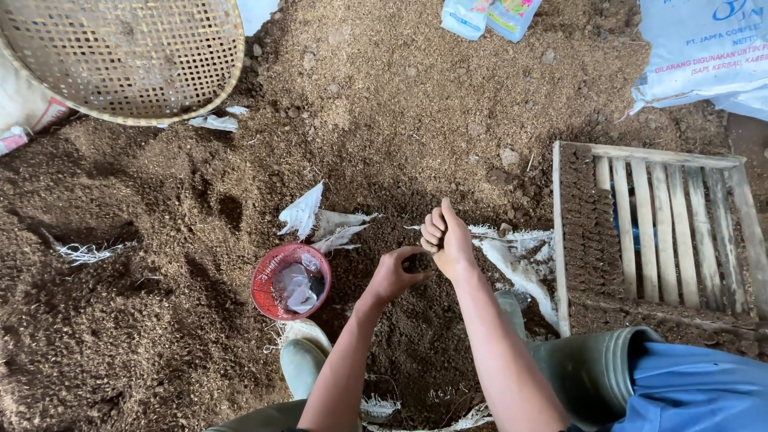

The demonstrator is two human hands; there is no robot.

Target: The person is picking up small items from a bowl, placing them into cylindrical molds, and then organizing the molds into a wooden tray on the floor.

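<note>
The left hand [398, 274] curls shut around a small dark plug of soil [418, 262], and the right hand [448, 238] is fisted just above it, knuckles touching, with nothing visible in it. To the right of the hands, the wooden slatted tray [664, 228] has only its left columns packed with small soil-filled cups [588, 232]; the remaining slats stand bare, so most of it looks unfilled. Left of the hands, a red mesh basket [268, 280] holds clear plastic pieces [298, 288]. Far upper left leans a woven bamboo sieve [120, 56].
</note>
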